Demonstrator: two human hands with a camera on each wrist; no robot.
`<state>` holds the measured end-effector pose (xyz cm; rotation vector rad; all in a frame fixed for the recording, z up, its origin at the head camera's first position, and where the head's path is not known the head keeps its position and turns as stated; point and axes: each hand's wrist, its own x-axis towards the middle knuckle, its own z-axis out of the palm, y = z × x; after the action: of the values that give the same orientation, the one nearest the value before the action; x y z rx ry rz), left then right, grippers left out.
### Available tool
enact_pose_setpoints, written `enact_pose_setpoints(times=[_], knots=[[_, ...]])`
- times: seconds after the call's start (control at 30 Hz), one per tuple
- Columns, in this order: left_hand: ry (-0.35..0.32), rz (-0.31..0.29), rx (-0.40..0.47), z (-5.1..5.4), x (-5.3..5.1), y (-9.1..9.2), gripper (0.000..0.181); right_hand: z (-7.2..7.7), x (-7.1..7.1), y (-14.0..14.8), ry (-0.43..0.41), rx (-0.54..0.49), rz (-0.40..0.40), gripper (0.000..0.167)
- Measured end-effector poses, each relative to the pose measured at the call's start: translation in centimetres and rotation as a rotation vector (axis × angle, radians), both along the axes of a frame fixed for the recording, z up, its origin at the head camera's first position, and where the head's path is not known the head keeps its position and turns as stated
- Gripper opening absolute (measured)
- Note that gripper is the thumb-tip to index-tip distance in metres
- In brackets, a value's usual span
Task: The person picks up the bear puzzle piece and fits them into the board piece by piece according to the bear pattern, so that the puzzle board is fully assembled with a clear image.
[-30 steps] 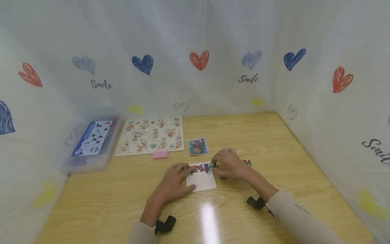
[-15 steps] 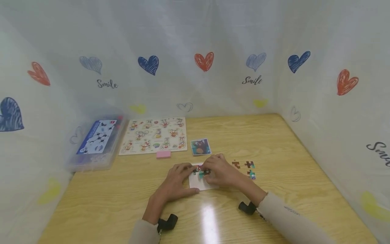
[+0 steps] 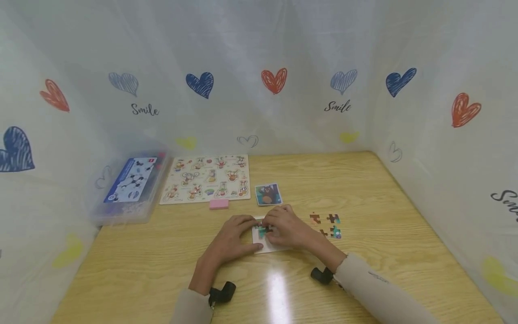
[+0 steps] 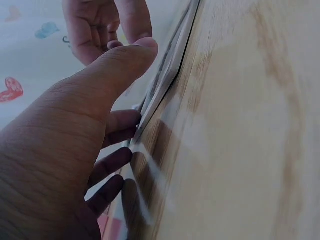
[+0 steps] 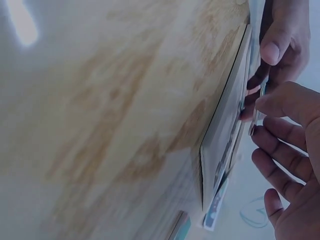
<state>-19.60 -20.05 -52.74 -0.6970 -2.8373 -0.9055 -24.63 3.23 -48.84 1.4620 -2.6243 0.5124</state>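
A small white puzzle board [image 3: 266,247] lies on the table before me, with some coloured pieces along its far edge. My right hand [image 3: 289,230] pinches a teal and brown jigsaw piece [image 3: 263,231] over the board; the right wrist view shows this piece [image 5: 256,112] edge-on between thumb and fingertips, raised above the surface. At the board's left side rests my left hand [image 3: 229,239], its thumb near the front and its fingers extended, touching the edge. Loose jigsaw pieces [image 3: 333,218] lie to the right, partly behind my right hand.
A bear picture card [image 3: 268,195] lies beyond the board. Farther left are a pink block [image 3: 219,204], a wooden picture board [image 3: 206,180] and a clear plastic box [image 3: 131,189]. Heart-printed curtains [image 3: 226,112] surround the table [image 3: 162,270].
My right hand has moved left from the loose pieces to the board, bringing a jigsaw piece with it. The left hand stays at the board's left side.
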Motion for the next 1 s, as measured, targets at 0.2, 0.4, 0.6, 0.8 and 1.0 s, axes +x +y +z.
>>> enact_pose_setpoints(times=[0.2,0.4,0.6,0.8,1.0], knots=[[-0.006,0.001,0.003,-0.1,0.1,0.2,0.066,-0.1,0.2,-0.5,-0.026,0.015,-0.007,0.024],[0.014,-0.01,0.011,-0.1,0.1,0.3,0.065,-0.6,0.2,-0.7,0.024,0.072,-0.001,0.019],[0.013,-0.014,0.019,0.2,0.0,0.4,0.063,-0.7,0.2,-0.5,0.134,0.066,0.046,0.015],[-0.005,-0.011,-0.009,0.4,-0.1,0.5,0.059,-1.1,0.3,0.0,0.181,0.058,0.07,0.015],[0.016,-0.001,-0.027,0.2,0.1,0.3,0.055,-1.0,0.4,0.1,0.133,0.106,0.064,0.02]])
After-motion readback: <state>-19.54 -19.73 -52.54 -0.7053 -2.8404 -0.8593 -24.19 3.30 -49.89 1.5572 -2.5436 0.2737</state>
